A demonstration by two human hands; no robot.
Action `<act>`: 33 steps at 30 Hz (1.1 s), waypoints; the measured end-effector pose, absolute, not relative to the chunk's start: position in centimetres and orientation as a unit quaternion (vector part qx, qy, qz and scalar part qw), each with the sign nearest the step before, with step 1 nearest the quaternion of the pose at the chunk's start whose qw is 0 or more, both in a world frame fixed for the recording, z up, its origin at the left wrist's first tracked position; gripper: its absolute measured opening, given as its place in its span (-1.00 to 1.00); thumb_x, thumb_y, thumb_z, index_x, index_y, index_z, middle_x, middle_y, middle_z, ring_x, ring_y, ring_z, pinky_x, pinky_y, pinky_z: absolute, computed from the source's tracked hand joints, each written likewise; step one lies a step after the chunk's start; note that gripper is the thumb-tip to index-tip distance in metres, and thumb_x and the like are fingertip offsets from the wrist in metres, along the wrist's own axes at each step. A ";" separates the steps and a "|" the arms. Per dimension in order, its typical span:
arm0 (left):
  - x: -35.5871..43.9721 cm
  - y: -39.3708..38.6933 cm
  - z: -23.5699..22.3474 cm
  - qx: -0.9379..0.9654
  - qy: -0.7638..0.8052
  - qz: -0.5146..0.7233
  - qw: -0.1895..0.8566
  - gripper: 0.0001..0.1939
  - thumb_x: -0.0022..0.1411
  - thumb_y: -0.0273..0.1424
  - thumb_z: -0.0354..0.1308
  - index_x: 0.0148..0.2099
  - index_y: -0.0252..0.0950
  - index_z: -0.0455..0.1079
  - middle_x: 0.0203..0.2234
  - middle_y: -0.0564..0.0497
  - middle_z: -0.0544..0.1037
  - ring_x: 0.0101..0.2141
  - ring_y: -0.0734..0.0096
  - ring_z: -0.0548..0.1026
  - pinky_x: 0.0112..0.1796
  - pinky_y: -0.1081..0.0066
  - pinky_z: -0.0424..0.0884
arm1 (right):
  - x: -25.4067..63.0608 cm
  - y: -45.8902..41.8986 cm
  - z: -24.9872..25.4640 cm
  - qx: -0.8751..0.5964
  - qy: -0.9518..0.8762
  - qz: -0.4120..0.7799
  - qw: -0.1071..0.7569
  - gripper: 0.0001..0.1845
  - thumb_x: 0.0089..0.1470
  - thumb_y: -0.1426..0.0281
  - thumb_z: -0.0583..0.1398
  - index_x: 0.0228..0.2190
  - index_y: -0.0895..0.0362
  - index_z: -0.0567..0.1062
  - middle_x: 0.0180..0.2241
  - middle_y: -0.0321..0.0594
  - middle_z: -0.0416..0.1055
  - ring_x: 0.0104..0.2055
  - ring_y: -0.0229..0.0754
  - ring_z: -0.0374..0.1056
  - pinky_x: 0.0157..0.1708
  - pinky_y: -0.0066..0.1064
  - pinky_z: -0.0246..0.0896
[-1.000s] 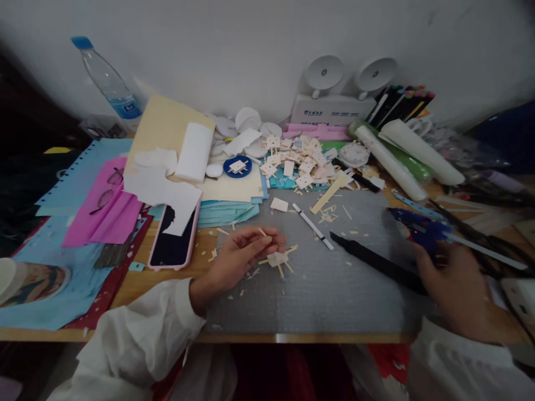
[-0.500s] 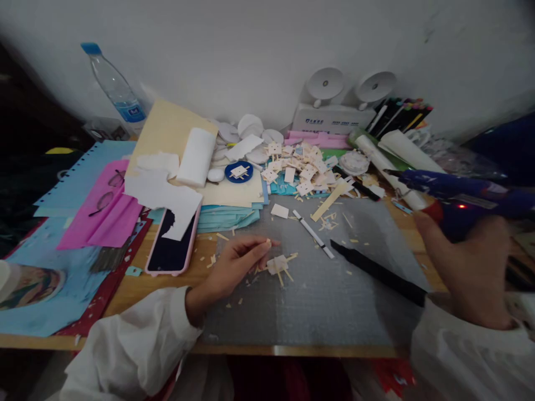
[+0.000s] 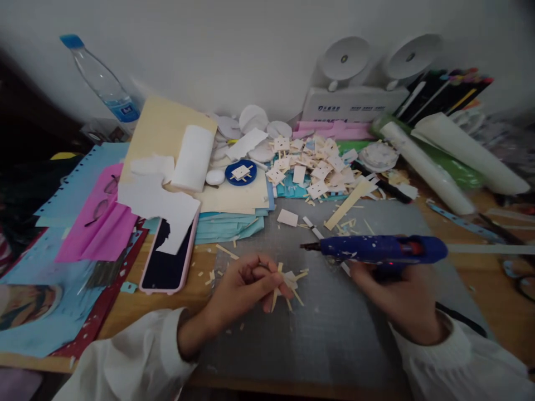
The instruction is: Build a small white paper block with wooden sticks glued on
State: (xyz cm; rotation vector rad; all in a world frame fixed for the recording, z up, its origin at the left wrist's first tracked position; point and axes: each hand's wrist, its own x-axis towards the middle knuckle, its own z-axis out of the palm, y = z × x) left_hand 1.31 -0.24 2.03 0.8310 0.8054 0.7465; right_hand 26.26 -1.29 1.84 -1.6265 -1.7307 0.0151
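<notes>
My left hand (image 3: pixel 246 284) is closed, thumb and fingers pinching a small pale paper piece with thin strips sticking out like legs (image 3: pixel 290 278). The fingers hide part of that piece, which is low over the grey mat (image 3: pixel 259 345). A blue hot glue gun (image 3: pixel 376 249) is gripped in my right hand (image 3: pixel 399 301). Its dark nozzle points left, up and to the right of the paper piece, apart from it. A pale glue stick (image 3: pixel 489 249) juts from the gun's back end. Beneath the gun lies a white pen-like stick (image 3: pixel 313 227), partly covered.
A heap of similar paper pieces (image 3: pixel 320 167) lies at the back, beside a blue round lid (image 3: pixel 241 172). A phone (image 3: pixel 169 267) is at left under torn white paper (image 3: pixel 184 209). A water bottle (image 3: pixel 102 78), a white two-lamp box (image 3: pixel 355 106) and clear rolls (image 3: pixel 426 167) stand behind.
My right hand has brought the glue gun leftward from the right edge to over the mat. My left fingers have closed on the strip-legged paper piece. The view has shifted slightly.
</notes>
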 end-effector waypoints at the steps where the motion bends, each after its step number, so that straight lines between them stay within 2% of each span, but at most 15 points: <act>1: 1.3 -0.2 2.1 0.382 0.381 0.343 0.769 -0.73 0.16 -0.28 0.27 -0.36 -0.32 0.27 -0.55 -0.03 0.62 -0.75 0.68 0.31 -0.69 0.63 0.15 | 26.3 -1.4 1.9 -0.621 -0.689 -0.003 0.374 -0.83 -0.06 0.25 0.23 -0.54 0.04 0.37 -0.63 -0.28 0.38 -0.60 -0.13 0.35 -0.57 -0.32 0.25; 5: 1.1 -0.1 2.1 0.386 0.418 0.337 0.751 -0.76 0.17 -0.31 0.27 -0.39 -0.35 0.33 -0.61 0.00 0.59 -0.78 0.73 0.20 -0.73 0.65 0.09 | 26.3 -1.7 2.0 -0.581 -0.725 -0.019 0.371 -0.81 -0.02 0.19 0.21 -0.42 0.04 0.39 -0.46 -0.18 0.45 -0.50 -0.10 0.41 -0.51 -0.29 0.29; 11: 1.0 -0.5 2.3 0.389 0.414 0.328 0.755 -0.79 0.16 -0.33 0.28 -0.38 -0.37 0.38 -0.61 0.02 0.58 -0.75 0.70 0.29 -0.70 0.66 0.19 | 25.9 -2.0 1.9 -0.566 -0.741 -0.022 0.360 -0.78 -0.03 0.20 0.22 -0.36 0.06 0.37 -0.51 -0.27 0.44 -0.58 -0.19 0.39 -0.61 -0.40 0.26; 16: 1.1 -0.6 2.4 0.378 0.395 0.341 0.765 -0.82 0.18 -0.34 0.27 -0.33 -0.36 0.40 -0.58 0.02 0.60 -0.72 0.70 0.34 -0.67 0.67 0.24 | 25.7 -2.1 2.1 -0.570 -0.744 -0.027 0.347 -0.77 0.00 0.18 0.20 -0.36 0.06 0.37 -0.52 -0.22 0.45 -0.58 -0.14 0.41 -0.61 -0.37 0.28; 26: 1.0 -0.5 2.1 0.383 0.404 0.343 0.756 -0.84 0.18 -0.34 0.26 -0.31 -0.33 0.41 -0.57 0.03 0.61 -0.72 0.67 0.38 -0.70 0.67 0.15 | 25.6 -1.9 2.2 -0.563 -0.750 -0.055 0.343 -0.73 0.02 0.13 0.19 -0.37 0.07 0.37 -0.57 -0.27 0.43 -0.66 -0.21 0.36 -0.69 -0.42 0.23; 33: 1.0 -0.5 2.0 0.391 0.402 0.345 0.753 -0.88 0.20 -0.37 0.24 -0.28 -0.33 0.43 -0.55 0.03 0.62 -0.71 0.69 0.41 -0.70 0.69 0.16 | 25.6 -1.9 2.3 -0.568 -0.749 -0.061 0.336 -0.76 0.01 0.16 0.20 -0.36 0.06 0.39 -0.56 -0.26 0.45 -0.64 -0.20 0.36 -0.67 -0.42 0.23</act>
